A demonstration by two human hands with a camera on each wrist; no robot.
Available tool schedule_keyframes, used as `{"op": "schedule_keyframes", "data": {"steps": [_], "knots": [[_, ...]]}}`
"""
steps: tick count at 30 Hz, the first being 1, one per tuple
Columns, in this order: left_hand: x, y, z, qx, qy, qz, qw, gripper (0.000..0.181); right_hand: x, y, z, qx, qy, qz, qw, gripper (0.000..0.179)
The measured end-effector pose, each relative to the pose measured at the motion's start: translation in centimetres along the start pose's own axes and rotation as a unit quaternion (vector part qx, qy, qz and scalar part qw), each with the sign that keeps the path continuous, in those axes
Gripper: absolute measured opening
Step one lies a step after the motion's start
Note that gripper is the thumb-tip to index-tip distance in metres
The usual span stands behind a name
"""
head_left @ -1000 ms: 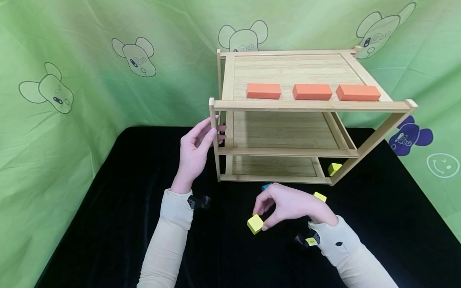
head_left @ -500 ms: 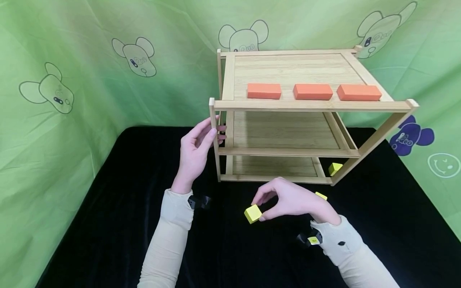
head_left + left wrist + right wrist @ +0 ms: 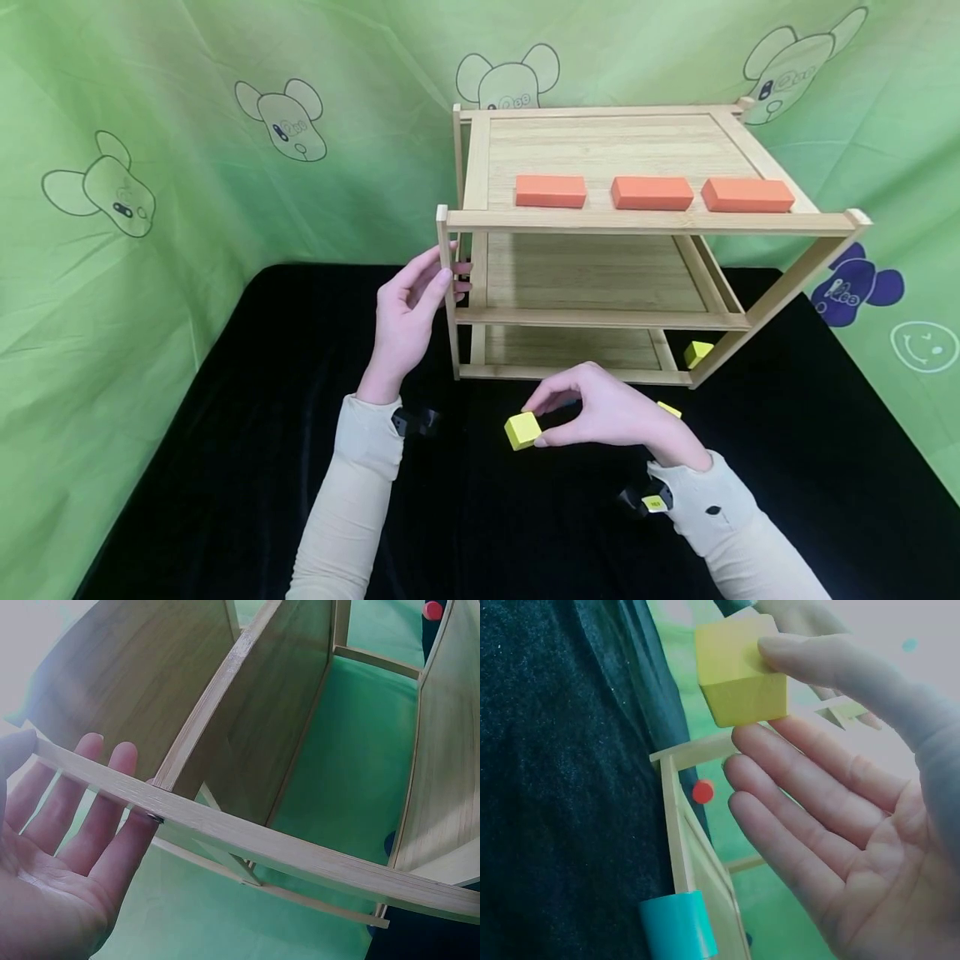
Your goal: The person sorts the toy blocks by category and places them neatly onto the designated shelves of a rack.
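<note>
My left hand (image 3: 401, 325) holds the front left post of a three-tier wooden shelf (image 3: 600, 317), thumb in front and fingers behind the post. The left wrist view shows those fingers passing behind the post (image 3: 247, 836). Before the shelf's lowest tier, my right hand (image 3: 615, 408) pinches a yellow cube (image 3: 522, 431) between thumb and fingertips. In the right wrist view the thumb lies on one face of the cube (image 3: 742, 671), and the other fingers spread below it. A blue cylinder (image 3: 679, 926) stands close to the shelf, mostly hidden behind the right hand in the head view.
Three orange blocks (image 3: 652, 192) lie in a row along the top tier's front. One yellow block (image 3: 698, 353) sits by the shelf's right post, and another yellow block (image 3: 669, 409) shows behind the right wrist. Black cloth (image 3: 300, 350) covers the table; a green curtain (image 3: 187, 100) hangs behind.
My right hand has moved the yellow cube a little forward and to the left, toward the shelf. The left hand stays on the post.
</note>
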State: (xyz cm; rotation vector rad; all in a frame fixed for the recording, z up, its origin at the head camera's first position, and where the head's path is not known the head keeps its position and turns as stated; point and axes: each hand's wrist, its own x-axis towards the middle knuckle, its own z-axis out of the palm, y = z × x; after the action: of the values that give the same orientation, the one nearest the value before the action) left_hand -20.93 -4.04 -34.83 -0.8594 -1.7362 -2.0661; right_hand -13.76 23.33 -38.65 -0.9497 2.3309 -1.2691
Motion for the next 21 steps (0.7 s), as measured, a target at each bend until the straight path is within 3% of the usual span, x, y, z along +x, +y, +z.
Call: {"op": "schedule_keyframes", "data": {"steps": [21], "knots": [[0.0,-0.1,0.0,-0.009,0.004,-0.004,0.9999,0.032,-0.7,-1.8,-0.4,-0.011,0.097,-0.008,0.9952,0.027]]}}
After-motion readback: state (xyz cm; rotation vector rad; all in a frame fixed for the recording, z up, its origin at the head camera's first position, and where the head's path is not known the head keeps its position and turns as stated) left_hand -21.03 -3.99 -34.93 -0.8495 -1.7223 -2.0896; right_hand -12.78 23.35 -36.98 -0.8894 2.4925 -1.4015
